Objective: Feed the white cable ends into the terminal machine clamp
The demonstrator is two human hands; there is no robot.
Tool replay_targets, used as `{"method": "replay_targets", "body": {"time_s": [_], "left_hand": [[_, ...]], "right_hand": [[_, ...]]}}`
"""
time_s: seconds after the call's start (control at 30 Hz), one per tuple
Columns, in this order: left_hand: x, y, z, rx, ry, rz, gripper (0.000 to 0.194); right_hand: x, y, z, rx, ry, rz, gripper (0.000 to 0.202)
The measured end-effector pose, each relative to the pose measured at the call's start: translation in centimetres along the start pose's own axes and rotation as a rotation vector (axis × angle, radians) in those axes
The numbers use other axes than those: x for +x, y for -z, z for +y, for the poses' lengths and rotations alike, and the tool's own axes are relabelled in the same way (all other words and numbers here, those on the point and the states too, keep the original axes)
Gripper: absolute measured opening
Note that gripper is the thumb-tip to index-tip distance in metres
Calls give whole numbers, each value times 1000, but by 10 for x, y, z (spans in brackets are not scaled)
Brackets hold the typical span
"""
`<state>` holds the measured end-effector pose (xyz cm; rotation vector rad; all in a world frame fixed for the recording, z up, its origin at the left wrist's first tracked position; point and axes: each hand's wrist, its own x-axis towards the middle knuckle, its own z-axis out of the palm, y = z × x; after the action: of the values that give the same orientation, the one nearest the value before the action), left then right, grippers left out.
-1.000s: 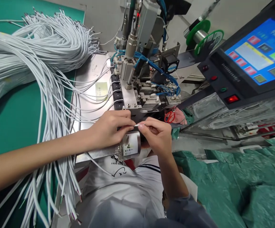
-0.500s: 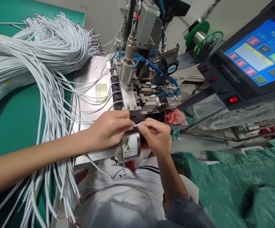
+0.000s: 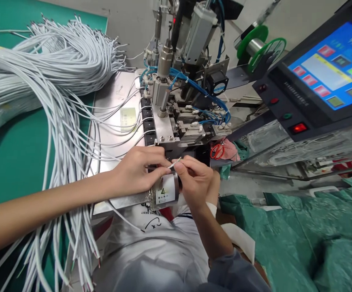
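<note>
My left hand [image 3: 142, 168] pinches a thin white cable [image 3: 176, 163] near its end, in front of the machine [image 3: 165, 125]. Close beside it on the right, my right hand [image 3: 194, 176] is closed on the tip of the same cable, thumb against the fingers. Below the hands is a clear-wrapped cylinder with a white label [image 3: 165, 190]. Several white cables run from the large bundle [image 3: 63, 121] into black slots [image 3: 150, 125] on the machine's left side.
A control panel with a lit screen [image 3: 330, 69] stands at the right. Behind the machine is a green wire spool [image 3: 256, 46]. Red-handled scissors [image 3: 217, 151] lie by a pink cloth [image 3: 230, 151]. Green sheeting [image 3: 285, 227] covers the lower right.
Both hands have shifted slightly left, and the cable end between them now slants upward. A slanted cylinder of the machine at the back has moved right.
</note>
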<state>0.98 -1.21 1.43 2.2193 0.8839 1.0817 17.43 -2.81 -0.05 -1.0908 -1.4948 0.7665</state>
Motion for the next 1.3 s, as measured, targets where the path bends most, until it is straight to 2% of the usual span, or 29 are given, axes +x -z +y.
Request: {"method": "replay_targets", "body": {"time_s": [0.1,0.17,0.23,0.3,0.43,0.53,0.67,0.73,0.87,1.0,1.3], "left_hand": [[2,5,-3,306,-211,-29,16],[4,8,-4,513,-369,-55,20],[4,8,-4,601,-425,-68,21],[2,4,-4,545,-336,-65,21],[-5,-6,-6,255,-25,-68,21],[-4,-6,-10,288,25,-204,23],[-1,-2,-20,539,69,-465,23],[-1,-3,-25,602,67,-520,25],[-4,-7,-31,641,22,-517,27],[-5,-9,-32,634,0,-496,30],[-3,-9,-34,712,-180,-453,28]], "right_hand": [[1,4,-4,-202,115,-28,19],[5,11,-6,-292,138,-138,20],[8,15,-4,-296,129,-224,22],[8,13,0,-247,126,-208,23],[0,2,14,-131,103,-36,21],[-2,1,28,-105,-6,-39,22],[2,7,54,-30,-253,-172,25],[4,7,66,42,-343,-227,23],[3,0,77,170,-432,-289,22],[3,-5,78,198,-446,-297,23],[7,-3,78,231,-466,-307,23]]}}
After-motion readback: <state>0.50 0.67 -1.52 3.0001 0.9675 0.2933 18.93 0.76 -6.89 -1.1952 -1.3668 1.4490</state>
